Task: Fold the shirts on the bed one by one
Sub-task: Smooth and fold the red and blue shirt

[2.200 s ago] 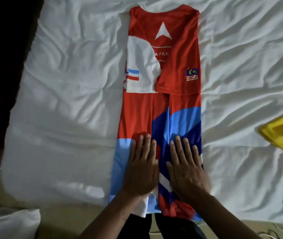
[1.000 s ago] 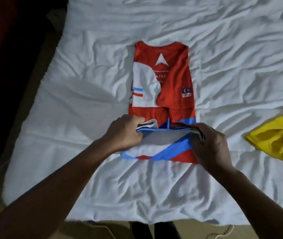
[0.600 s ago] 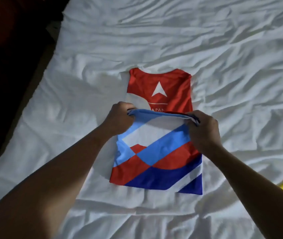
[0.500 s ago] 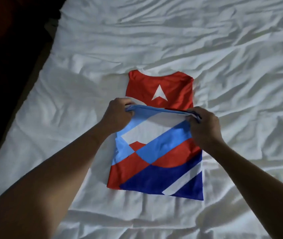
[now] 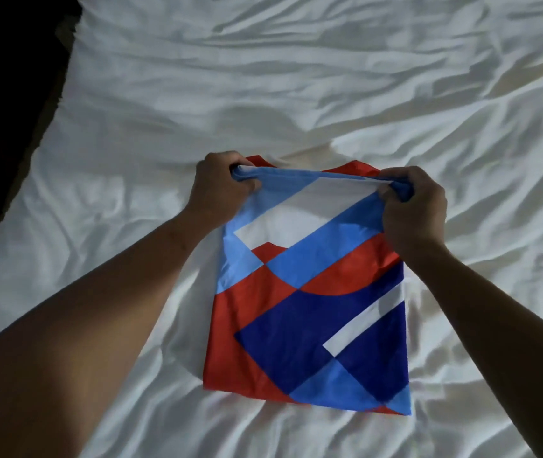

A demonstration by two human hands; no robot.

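Left hand [image 5: 218, 186] is pinching the far-left corner of the shirt [image 5: 309, 292]; right hand [image 5: 412, 206] is gripping the far-right corner, fingers curled round bunched fabric; shirt is lying doubled over mid-bed on the wrinkled white sheet [image 5: 296, 94]; red edge is peeking out beyond the held hem.

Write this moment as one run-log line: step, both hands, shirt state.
step: folding shirt | left hand: grips far-left corner | right hand: grips far-right corner | state: doubled over, flat on bed

A single head-worn wide-angle camera looks forward and steeply down, close over the white bed [image 5: 296, 77].
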